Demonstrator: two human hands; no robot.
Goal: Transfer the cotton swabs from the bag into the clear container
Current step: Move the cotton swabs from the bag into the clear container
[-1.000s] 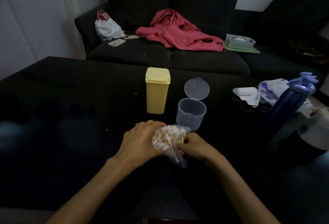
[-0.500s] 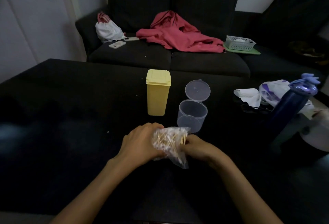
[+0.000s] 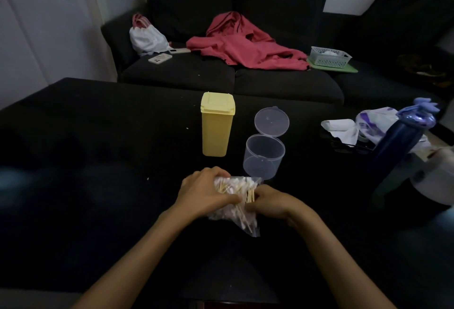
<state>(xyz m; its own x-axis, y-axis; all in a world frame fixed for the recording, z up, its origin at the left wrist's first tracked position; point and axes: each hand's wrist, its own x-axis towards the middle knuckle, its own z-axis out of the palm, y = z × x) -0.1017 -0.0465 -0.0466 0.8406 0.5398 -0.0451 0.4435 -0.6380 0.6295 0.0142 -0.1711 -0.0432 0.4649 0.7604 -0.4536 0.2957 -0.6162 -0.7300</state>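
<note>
Low in the middle of the frame, both hands are on the bag [image 3: 235,206] of cotton swabs [image 3: 233,186], which lies on the dark table [image 3: 98,137]. The left hand [image 3: 206,192] curls over the bag's left side, fingers wrapped across the top and thumb pressing in, a firm grip on the plastic. The right hand [image 3: 270,202] comes in from the right, fingers curled and pinching the bag's edge right where a bundle of wooden stick ends pokes up. The swabs are inside the bag, white tips bunched together in the upper part and more trailing toward the lower right corner of the plastic.

Just above the bag, a touch right of centre, stands the clear container [image 3: 264,157], upright, its round hinged lid [image 3: 271,122] flipped open and tilted back behind it. The container's lower edge sits just beside the bag's top corner; whether they touch is hard to tell. Left of the container stands a yellow box [image 3: 217,124], lid closed.

At the right edge of the frame there is a dark blue bottle [image 3: 398,146] with white cloth and plastic bunched beside it. Across the top, a black sofa [image 3: 282,85] carries a red garment [image 3: 243,46], a white bag [image 3: 146,37], a phone [image 3: 160,58] and a small basket [image 3: 329,57].
</note>
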